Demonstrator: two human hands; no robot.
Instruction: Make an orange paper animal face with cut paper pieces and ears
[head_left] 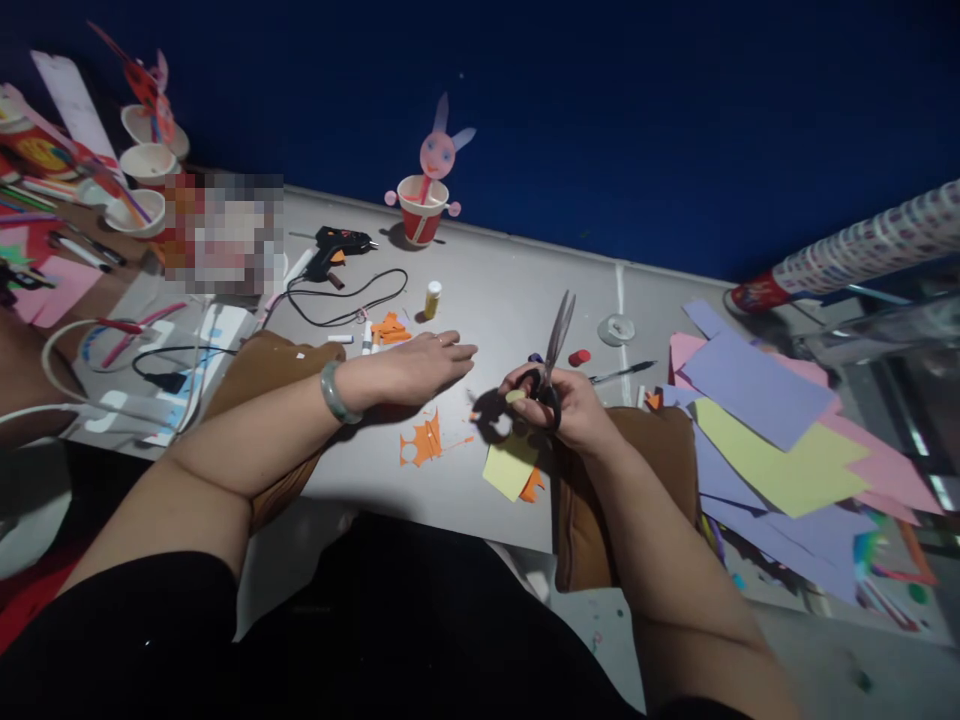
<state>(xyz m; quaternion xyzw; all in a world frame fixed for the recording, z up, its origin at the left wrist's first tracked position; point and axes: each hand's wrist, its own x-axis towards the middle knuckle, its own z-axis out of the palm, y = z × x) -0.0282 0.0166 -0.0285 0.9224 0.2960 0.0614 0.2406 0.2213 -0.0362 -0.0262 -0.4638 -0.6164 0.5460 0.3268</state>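
My right hand (564, 412) is closed around a pair of scissors (556, 335), blades pointing up and away from me. A small round yellow paper piece (515, 396) is pinched at its thumb and fingertips. Palm down, my left hand (411, 368) is stretched out low over the table, fingers extended and holding nothing. Orange paper scraps (391, 328) lie just beyond it, and a cut orange sheet (424, 440) with a round hole lies nearer me. Below my right hand, a yellow paper piece (511, 468) partly covers another orange scrap (532, 486).
A black glue gun (337, 250) with its cable lies at the back left, near a small yellow bottle (432, 300). A rabbit-faced paper cup (421, 212) stands by the blue wall. Coloured paper sheets (757, 390) are piled right. Brown cushions (630, 480) lie under both forearms.
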